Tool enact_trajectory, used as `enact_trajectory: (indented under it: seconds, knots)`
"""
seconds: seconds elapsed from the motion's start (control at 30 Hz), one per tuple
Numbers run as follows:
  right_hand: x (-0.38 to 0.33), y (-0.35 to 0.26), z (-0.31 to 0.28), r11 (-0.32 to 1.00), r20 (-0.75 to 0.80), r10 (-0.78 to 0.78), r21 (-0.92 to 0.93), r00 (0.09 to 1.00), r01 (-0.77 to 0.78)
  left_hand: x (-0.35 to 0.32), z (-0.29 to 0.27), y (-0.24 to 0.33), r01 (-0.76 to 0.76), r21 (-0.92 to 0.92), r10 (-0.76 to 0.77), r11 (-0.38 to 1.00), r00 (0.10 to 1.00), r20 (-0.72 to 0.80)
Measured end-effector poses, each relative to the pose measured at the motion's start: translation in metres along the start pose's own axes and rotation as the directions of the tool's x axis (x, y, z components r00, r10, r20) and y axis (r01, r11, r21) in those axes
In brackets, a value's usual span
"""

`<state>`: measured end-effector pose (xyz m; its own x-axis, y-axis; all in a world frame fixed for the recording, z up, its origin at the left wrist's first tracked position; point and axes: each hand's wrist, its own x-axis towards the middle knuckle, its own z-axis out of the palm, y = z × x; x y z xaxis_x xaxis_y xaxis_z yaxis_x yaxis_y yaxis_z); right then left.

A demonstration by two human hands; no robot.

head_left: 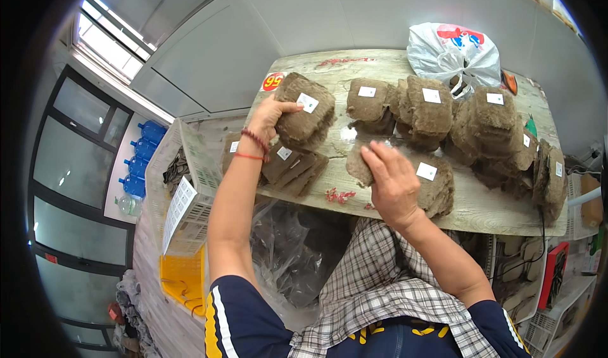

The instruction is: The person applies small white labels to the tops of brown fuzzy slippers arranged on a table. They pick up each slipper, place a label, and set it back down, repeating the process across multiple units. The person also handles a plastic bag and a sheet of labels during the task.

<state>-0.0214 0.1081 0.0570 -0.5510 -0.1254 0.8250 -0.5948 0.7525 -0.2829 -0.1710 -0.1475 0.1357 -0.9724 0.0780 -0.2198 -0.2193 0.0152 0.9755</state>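
Observation:
My left hand (271, 116) grips a thick stack of brown, fuzzy felt pads (303, 120) with a white label on top. The thumb lies over the upper face, and the stack is tilted above the table's left part. Close to the front edge, my right hand (394, 184) has its fingers pressed together over a single brown felt pad (358, 166); its thumb is hidden. Just right of that hand lies another labelled pile of felt pads (437, 184). Below the raised stack, more labelled pads (292, 168) lie fanned out at the table's left front.
Several more labelled pad piles (430, 108) fill the right half of the wood-patterned table (342, 193). A knotted white plastic bag (453, 54) stands at the back. To the left is a pale crate (201, 181) above a yellow one (180, 272). A cable (543, 231) hangs over the right edge.

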Motion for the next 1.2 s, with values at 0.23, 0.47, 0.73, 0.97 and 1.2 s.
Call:
enact_trajectory:
  seconds: [0.23,0.47,0.73,0.97,1.2]
  knots:
    - [0.030,-0.025,-0.010,0.975,-0.051,-0.221,-0.012,0.974,0.221,-0.091,0.047,-0.090,0.124,-0.490,-0.032,0.863,0.981,0.192]
    - [-0.020,-0.030,-0.013,0.965,0.310,-0.232,0.190,0.922,0.179,-0.145,0.092,-0.133,0.249,-0.761,-0.027,0.599,0.956,0.292]
    - [-0.031,-0.035,-0.045,0.768,0.112,0.082,0.626,0.990,-0.134,-0.152,0.100,-0.188,0.181,-0.909,0.048,0.376,0.976,0.213]
    - [-0.051,-0.032,-0.053,0.102,0.534,0.538,0.726,0.652,-0.680,-0.172,0.106,-0.197,0.094,-0.965,0.214,0.244,0.966,0.148]
    - [-0.041,-0.061,-0.057,0.203,0.564,0.433,0.699,0.703,-0.686,-0.185,0.122,-0.187,0.008,-0.943,0.309,0.332,0.944,0.117]
